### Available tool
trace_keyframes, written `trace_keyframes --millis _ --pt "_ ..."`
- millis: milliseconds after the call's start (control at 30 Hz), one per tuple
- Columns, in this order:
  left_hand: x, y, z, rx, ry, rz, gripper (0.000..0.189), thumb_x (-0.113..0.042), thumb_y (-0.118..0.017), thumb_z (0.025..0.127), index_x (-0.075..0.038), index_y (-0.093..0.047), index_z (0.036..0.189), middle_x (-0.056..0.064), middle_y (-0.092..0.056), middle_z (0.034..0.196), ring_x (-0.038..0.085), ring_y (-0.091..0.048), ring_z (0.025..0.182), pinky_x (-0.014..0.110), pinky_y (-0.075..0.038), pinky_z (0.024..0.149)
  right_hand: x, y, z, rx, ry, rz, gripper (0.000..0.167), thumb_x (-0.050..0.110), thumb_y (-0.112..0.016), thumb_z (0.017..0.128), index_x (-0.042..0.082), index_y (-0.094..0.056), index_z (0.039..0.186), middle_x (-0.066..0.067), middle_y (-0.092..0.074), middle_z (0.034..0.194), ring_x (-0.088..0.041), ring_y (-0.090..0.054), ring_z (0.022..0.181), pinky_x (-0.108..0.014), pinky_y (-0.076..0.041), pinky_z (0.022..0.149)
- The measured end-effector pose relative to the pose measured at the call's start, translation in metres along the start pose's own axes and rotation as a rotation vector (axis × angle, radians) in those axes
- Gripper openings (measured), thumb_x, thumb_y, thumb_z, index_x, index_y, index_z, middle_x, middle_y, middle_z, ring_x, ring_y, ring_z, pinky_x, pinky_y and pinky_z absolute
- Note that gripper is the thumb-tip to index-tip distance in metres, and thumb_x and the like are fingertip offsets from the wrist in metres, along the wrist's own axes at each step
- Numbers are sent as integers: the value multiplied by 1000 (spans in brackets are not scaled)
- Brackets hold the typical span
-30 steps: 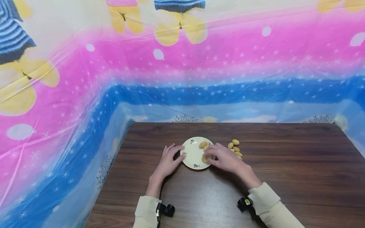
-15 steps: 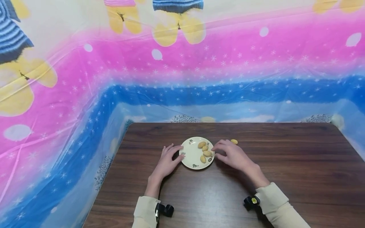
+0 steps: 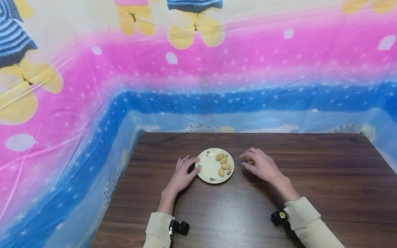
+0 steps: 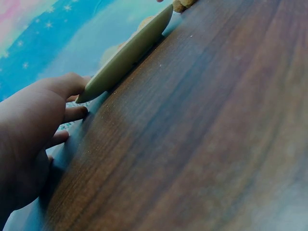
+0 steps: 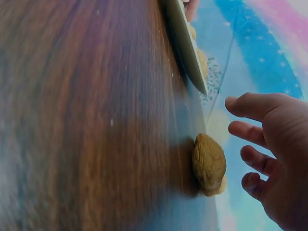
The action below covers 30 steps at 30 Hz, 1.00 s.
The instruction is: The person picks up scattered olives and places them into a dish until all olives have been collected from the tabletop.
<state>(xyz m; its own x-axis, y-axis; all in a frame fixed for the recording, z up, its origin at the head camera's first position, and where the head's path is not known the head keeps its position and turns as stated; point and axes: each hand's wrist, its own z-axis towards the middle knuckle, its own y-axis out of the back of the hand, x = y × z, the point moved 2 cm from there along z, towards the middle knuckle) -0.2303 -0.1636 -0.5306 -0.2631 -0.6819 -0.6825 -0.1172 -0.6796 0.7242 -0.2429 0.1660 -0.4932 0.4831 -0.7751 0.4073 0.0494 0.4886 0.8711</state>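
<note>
Currently L hand (image 3: 183,175) has thumb & index spread, tips at the near rim of the plate (image 3: 206,170). Approx. opp. those tips, on the plate's R-hand side, sit four tan nut-like pcs (image 3: 225,166). R hand (image 3: 263,165) is well apart from the plate, fingers wide & slightly bent; loose pcs (image 5: 209,161) lie on the table (image 3: 204,213) just beside its fingertips, partly hidden in head view, exact no. unclear.

Brown wood-grain table (image 3: 223,213); pink-and-blue printed backdrop (image 3: 198,72) behind, apparently cloth.
</note>
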Motion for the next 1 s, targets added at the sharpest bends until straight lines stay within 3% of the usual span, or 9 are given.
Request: trace_keyframes --millis 600,800,1000 --pt "-1 -2 2 1 -17 -4 45 -42 -58 100 -22 -57 141 0 -55 146 27 -27 151 48 -3 127 -28 11 -4 -19 -99 -3 22 22 -69 94 15 -72 115 -3 -65 111 -27 -61 105 -50 -54 82" --pt "-2 -1 3 7 -11 1 46 -42 -58 100 -22 -57 141 -1 -55 146 25 -27 151 46 -2 127 -41 13 -2 -1 -127 31 24 20 -67 96 12 -71 118 -7 -63 111 -27 -61 103 -50 -52 81" --pt "-3 0 2 -1 -21 -8 45 -40 -59 100 -20 -57 140 1 -55 145 29 -28 150 50 -4 127 -50 12 0 13 -173 76 27 22 -64 98 11 -68 122 -9 -62 117 -31 -61 109 -54 -51 89"
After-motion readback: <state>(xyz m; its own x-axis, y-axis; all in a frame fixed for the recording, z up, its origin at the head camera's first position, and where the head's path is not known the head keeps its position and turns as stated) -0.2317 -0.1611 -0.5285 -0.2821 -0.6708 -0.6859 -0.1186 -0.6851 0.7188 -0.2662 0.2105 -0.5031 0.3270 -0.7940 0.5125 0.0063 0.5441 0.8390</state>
